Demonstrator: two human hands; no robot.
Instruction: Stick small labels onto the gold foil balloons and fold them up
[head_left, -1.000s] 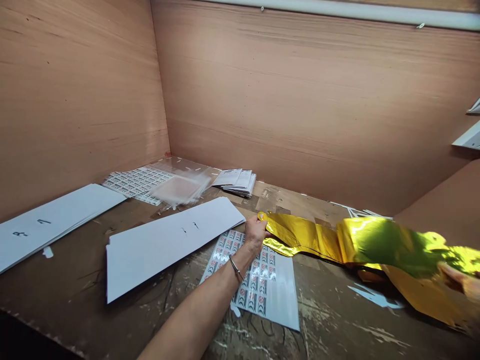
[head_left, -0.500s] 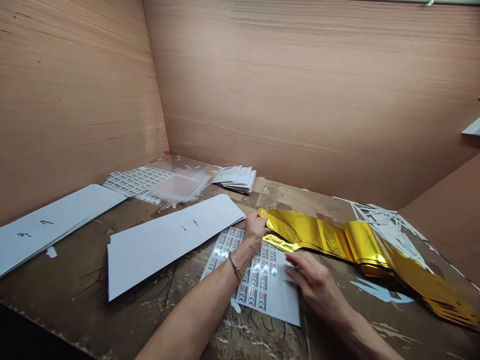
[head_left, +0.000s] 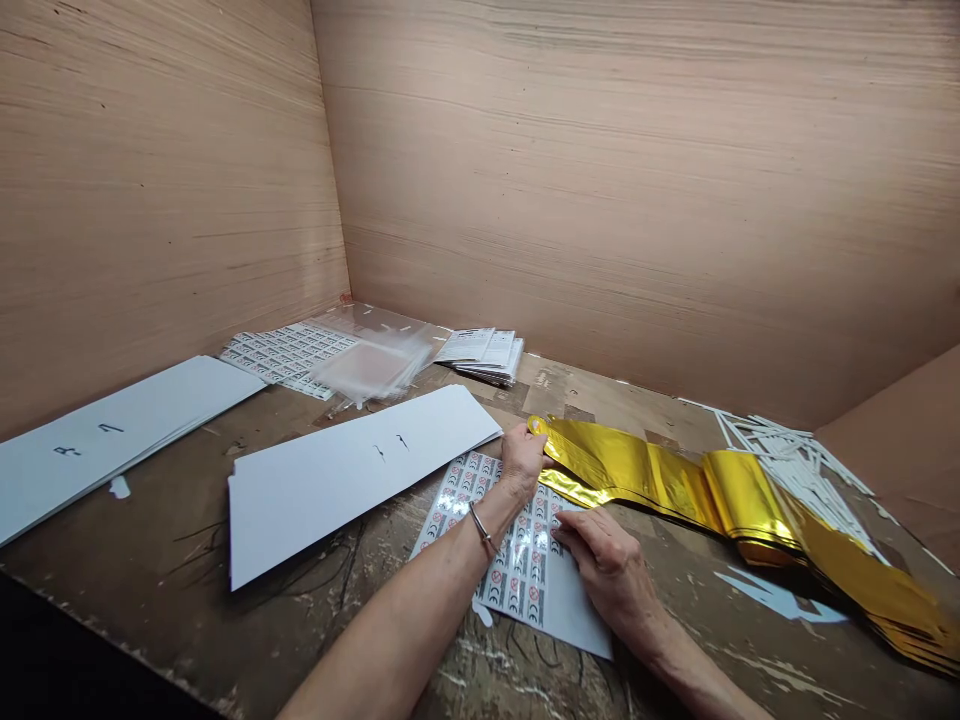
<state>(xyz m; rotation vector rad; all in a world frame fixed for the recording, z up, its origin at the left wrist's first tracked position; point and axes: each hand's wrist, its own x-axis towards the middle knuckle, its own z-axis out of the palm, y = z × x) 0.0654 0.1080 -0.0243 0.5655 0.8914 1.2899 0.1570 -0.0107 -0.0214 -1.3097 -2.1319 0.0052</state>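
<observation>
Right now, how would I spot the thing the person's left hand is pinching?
Find the worn bench top between plywood walls. At its right, a long folded strip of gold foil runs to the left hand, the only shiny gold thing among white sheets.

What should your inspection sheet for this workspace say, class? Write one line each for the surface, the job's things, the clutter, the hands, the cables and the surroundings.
Surface: scuffed, stained brown workbench.
Job's things: gold foil strip, folded into a pleated length; sheet of printed labels under the hands.
Clutter: two stacks of white card; clear plastic sleeves; more label sheets; papers; white offcuts.
Hands: left hand pinches the foil's end, bracelet on the wrist; right hand lies on the label sheet.
Cables: nothing seen.
Surroundings: wood-veneer walls meeting at a corner.
</observation>
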